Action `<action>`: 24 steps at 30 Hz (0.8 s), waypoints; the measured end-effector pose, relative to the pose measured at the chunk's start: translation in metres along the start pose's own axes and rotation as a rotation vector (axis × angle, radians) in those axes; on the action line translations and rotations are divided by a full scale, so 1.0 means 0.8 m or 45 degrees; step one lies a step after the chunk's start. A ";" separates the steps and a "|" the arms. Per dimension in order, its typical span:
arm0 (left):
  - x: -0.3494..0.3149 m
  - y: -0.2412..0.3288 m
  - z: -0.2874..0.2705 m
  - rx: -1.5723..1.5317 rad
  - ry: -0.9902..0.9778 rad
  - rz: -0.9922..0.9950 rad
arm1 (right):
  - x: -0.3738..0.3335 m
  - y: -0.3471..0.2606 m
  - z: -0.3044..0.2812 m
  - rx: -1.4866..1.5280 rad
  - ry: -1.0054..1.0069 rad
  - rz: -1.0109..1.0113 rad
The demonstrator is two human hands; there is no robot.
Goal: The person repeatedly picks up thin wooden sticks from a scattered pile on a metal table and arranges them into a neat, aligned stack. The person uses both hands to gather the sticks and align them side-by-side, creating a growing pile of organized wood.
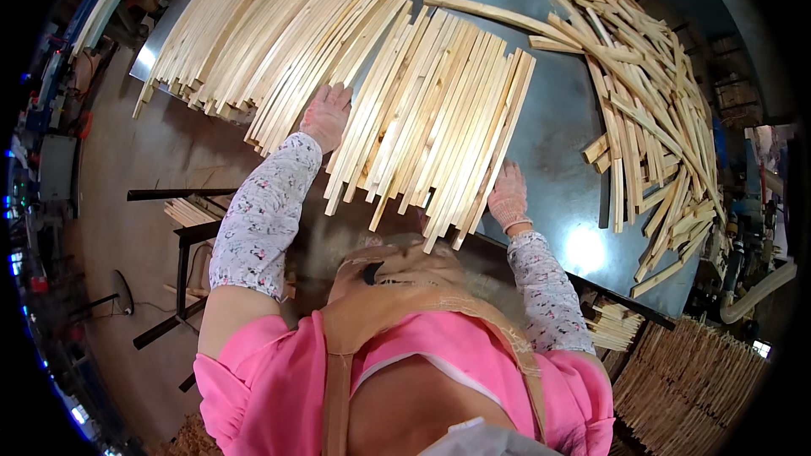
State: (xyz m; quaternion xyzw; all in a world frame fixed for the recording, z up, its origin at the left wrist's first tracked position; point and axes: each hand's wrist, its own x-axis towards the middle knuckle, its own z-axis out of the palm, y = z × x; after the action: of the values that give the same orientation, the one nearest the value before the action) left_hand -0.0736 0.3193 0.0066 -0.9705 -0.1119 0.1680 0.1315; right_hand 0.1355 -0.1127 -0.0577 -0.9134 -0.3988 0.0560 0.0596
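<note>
Pale wooden strips [431, 110] lie side by side on the metal table in front of me, their near ends uneven and jutting past the table's front edge. At the left side of this group is my left hand [325, 118], in a pinkish glove, fingers stretched out over the gap beside the strips. My right hand [508, 196], gloved alike, rests at the group's right side near its front end, with the fingers extended. Neither hand is wrapped around a strip. Left of my left hand lies another broad row of wooden strips [270, 42].
A tangled heap of loose strips [650, 118] covers the right of the metal table [553, 110], some jutting toward the middle. Stacked strips [684, 380] stand below at the lower right. A black metal stand [182, 270] is on the floor at left.
</note>
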 end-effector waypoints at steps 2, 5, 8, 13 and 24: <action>-0.005 -0.004 0.006 0.001 0.085 -0.068 | -0.003 -0.005 0.000 -0.017 0.103 -0.060; -0.006 -0.012 -0.005 -0.231 0.173 -0.267 | 0.009 0.000 -0.026 0.145 0.075 -0.092; -0.013 0.010 -0.008 -0.364 0.186 -0.328 | 0.062 0.012 -0.054 0.223 0.083 0.061; -0.011 0.088 0.010 -0.631 0.199 -0.503 | 0.274 -0.085 -0.109 0.500 0.502 -0.439; 0.003 0.104 0.023 -0.805 0.527 -0.638 | 0.512 -0.207 -0.107 0.247 -0.068 -0.741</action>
State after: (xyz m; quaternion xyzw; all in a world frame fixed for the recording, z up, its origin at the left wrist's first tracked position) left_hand -0.0631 0.2454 -0.0353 -0.9191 -0.3606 -0.1092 -0.1151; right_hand 0.3050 0.2946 0.0298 -0.7490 -0.6378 0.0984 0.1496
